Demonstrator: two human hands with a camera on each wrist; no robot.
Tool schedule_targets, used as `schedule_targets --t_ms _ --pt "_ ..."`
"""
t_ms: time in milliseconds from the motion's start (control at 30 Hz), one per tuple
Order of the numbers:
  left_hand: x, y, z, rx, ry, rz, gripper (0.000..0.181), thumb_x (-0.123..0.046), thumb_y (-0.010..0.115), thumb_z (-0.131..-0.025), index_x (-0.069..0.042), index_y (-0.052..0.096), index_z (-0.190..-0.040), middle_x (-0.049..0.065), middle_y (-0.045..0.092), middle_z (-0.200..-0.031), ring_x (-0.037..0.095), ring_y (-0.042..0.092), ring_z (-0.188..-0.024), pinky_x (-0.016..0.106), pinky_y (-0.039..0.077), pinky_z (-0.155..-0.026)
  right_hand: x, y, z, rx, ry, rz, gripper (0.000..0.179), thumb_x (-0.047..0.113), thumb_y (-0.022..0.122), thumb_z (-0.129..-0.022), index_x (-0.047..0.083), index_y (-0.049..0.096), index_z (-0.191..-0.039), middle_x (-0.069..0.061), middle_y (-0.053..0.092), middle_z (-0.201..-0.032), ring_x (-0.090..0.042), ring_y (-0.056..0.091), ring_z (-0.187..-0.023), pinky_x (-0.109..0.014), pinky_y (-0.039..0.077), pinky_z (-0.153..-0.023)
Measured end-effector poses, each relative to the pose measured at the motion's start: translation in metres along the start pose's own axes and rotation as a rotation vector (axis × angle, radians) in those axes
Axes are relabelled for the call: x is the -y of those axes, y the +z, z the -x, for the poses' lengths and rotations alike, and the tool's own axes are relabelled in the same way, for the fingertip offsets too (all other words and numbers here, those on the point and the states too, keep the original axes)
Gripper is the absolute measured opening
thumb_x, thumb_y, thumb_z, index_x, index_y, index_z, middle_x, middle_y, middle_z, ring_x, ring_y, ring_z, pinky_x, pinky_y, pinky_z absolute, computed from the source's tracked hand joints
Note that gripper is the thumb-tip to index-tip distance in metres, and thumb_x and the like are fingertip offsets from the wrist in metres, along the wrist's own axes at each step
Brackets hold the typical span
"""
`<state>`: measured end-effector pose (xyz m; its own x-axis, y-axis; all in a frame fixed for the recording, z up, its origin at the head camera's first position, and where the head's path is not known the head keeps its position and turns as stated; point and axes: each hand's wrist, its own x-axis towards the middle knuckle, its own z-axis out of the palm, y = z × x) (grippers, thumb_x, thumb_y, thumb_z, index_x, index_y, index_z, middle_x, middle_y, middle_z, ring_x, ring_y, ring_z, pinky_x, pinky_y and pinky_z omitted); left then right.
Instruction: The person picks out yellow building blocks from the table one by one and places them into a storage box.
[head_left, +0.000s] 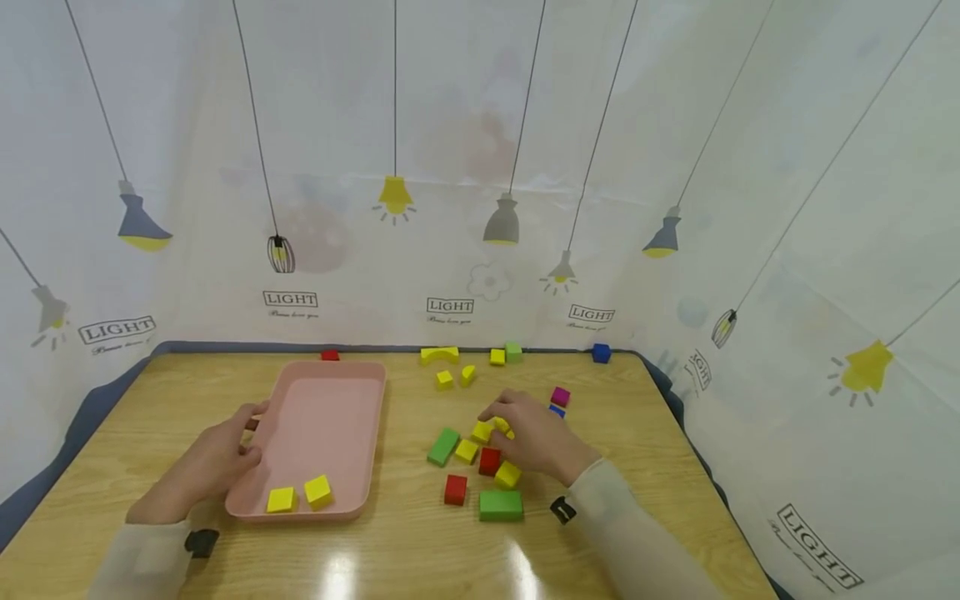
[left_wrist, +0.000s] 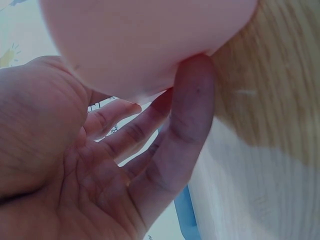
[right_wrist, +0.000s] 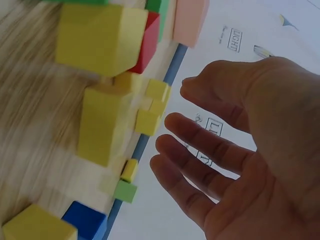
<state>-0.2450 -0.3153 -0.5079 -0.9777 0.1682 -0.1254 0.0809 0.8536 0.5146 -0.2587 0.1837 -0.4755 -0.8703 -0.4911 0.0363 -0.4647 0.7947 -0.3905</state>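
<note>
Tray (head_left: 322, 425): pink, shallow, rounded corners; left part of the wooden surface (head_left: 412, 550). Two yellow cubes (head_left: 318, 492) inside, near end. Left hand (head_left: 210, 467) grips its left edge, fingers bent. Right hand (head_left: 536, 433) half-open, holding nothing, over plain-coloured blocks (head_left: 501, 506): yellow, red, green.

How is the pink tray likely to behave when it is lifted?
The pink tray is probably stiff, since its raised rim looks even and unbent. It may dip at the near end, where two yellow blocks sit. Those blocks could slide, as its floor looks flat and smooth.
</note>
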Motion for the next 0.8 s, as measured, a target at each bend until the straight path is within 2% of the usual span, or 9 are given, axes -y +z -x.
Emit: schedule_targets --t_ms 267,533,800 --pt "0.001 0.0 -0.001 0.006 -0.021 0.007 0.082 -0.001 0.072 -0.106 0.012 0.03 -0.174 0.048 0.054 -0.159 0.052 0.075 -0.121 0.064 0.069 -0.105 -0.022 0.003 0.006 0.05 0.055 0.039 0.028 0.021 0.079 -0.11 0.017 0.085 -0.137 -0.006 0.076 -0.138 -0.024 0.07 -0.124 -0.049 0.065 -0.113" --pt "0.002 0.002 0.0 0.014 -0.026 0.004 0.082 -0.002 0.073 -0.106 0.012 0.029 -0.174 0.048 0.054 -0.159 0.051 0.075 -0.119 0.063 0.07 -0.104 -0.032 0.002 0.013 0.084 0.059 0.026 0.03 0.021 0.087 -0.104 0.015 0.086 -0.134 -0.005 0.076 -0.137 -0.024 0.07 -0.124 -0.051 0.065 -0.115" --pt "0.0 0.001 -0.001 0.005 -0.019 -0.008 0.08 -0.001 0.071 -0.107 0.013 0.03 -0.174 0.047 0.056 -0.157 0.05 0.076 -0.118 0.063 0.07 -0.104 -0.039 0.006 0.015 0.103 0.103 0.032 0.031 0.018 0.089 -0.104 0.019 0.086 -0.135 -0.004 0.076 -0.138 -0.024 0.07 -0.125 -0.052 0.064 -0.118"
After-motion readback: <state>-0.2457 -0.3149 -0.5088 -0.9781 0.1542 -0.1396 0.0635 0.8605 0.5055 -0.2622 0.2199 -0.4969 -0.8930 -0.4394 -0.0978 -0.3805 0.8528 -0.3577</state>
